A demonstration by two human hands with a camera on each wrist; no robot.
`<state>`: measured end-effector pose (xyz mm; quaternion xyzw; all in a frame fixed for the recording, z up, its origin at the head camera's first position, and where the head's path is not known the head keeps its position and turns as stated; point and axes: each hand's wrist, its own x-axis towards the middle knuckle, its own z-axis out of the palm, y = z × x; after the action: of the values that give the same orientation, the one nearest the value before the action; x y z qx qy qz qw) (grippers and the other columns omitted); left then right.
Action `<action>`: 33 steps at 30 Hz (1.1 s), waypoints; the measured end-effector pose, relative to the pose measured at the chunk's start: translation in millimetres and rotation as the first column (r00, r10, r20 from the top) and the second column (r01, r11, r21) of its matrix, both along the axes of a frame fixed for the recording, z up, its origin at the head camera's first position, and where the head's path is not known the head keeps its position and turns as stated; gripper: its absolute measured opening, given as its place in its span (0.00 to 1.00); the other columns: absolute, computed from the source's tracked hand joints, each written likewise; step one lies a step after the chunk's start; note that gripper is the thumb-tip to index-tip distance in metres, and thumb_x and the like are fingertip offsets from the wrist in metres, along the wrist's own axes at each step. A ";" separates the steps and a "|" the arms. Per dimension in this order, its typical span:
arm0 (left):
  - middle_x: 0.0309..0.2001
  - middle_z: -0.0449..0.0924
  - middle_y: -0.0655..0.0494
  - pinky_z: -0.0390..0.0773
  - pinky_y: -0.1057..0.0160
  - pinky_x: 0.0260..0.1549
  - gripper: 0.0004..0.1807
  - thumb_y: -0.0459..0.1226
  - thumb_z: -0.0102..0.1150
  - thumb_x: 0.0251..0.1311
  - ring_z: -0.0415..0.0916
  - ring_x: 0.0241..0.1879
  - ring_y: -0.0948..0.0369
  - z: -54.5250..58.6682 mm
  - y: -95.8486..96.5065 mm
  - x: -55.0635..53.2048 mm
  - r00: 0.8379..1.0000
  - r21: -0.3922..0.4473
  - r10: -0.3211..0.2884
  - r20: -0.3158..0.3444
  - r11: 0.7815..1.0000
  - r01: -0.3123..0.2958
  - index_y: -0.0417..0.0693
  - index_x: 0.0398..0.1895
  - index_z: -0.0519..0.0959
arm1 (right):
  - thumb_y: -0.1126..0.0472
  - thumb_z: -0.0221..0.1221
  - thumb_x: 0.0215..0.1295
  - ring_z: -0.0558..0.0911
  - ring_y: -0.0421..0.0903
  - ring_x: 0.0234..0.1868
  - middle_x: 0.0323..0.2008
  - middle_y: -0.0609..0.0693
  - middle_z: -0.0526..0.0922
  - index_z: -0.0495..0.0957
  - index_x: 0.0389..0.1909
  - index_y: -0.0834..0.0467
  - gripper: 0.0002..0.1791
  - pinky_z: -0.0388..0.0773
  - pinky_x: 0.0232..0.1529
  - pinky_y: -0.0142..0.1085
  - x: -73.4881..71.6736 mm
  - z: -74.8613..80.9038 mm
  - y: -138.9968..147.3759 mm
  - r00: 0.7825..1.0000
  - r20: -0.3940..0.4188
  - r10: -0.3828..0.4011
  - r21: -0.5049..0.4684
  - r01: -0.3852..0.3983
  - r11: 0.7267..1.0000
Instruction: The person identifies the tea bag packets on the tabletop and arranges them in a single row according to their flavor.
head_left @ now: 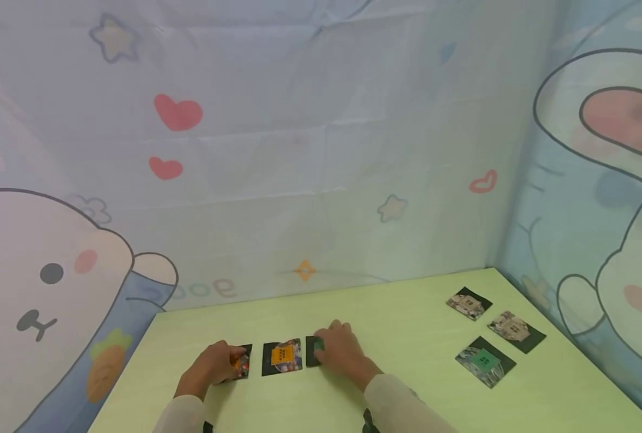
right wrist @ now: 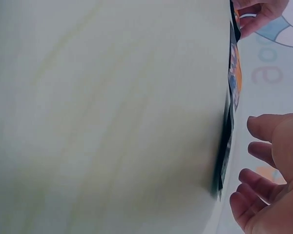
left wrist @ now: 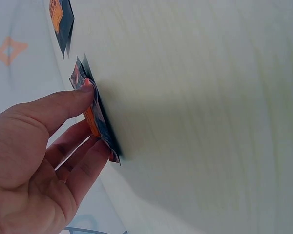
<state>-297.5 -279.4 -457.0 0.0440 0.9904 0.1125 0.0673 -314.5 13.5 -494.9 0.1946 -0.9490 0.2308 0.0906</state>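
Three small flat packets lie in a row on the table in the head view. My left hand [head_left: 208,368] grips the left packet [head_left: 243,364], which has a dark edge and an orange label. In the left wrist view my thumb lies on this packet [left wrist: 101,119] and the fingers hold its far edge. The middle packet [head_left: 281,356], with a yellow-orange label, is untouched. My right hand [head_left: 345,352] is over the right packet [head_left: 311,351], partly hiding its green label. Seen from the right wrist, the loosely bent fingers stand apart from that packet [right wrist: 226,151].
On the right of the pale green table [head_left: 402,337] lie three more packets: a beige-labelled one [head_left: 469,303] at the back, another beige-labelled one [head_left: 515,331], and a green-labelled one [head_left: 485,362] nearer. A cartoon-printed cloth [head_left: 277,156] hangs behind and at the sides.
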 end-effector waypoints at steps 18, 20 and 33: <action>0.43 0.79 0.45 0.80 0.43 0.53 0.28 0.37 0.77 0.53 0.79 0.44 0.49 -4.5 -2.6 -1.3 1.000 -0.003 -0.009 -0.008 1.000 0.009 0.50 0.60 0.84 | 0.59 0.65 0.62 0.74 0.51 0.44 0.45 0.57 0.79 0.83 0.55 0.59 0.20 0.74 0.48 0.51 -5.7 -0.2 68.7 0.992 0.087 0.089 -0.095 -0.081 0.992; 0.43 0.79 0.46 0.79 0.42 0.55 0.28 0.36 0.76 0.53 0.79 0.45 0.49 -4.7 -2.6 -3.1 1.000 0.002 0.000 -0.004 1.000 0.000 0.50 0.60 0.84 | 0.59 0.64 0.63 0.75 0.50 0.45 0.46 0.57 0.79 0.83 0.55 0.59 0.20 0.74 0.50 0.52 -5.5 0.2 81.7 0.991 0.085 0.104 -0.084 -0.097 0.992; 0.41 0.78 0.49 0.80 0.44 0.54 0.27 0.36 0.76 0.52 0.77 0.41 0.53 -2.6 -2.1 -3.8 1.000 -0.008 0.003 0.003 1.000 -0.003 0.49 0.59 0.84 | 0.60 0.65 0.65 0.81 0.55 0.50 0.50 0.58 0.81 0.82 0.57 0.60 0.20 0.80 0.51 0.52 -5.6 8.5 169.7 0.977 0.130 0.168 -0.048 -0.163 0.985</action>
<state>-301.3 -281.5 -459.6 0.0419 0.9908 0.1085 0.0690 -320.0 183.2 -486.5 0.2552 -0.9291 0.2675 0.0109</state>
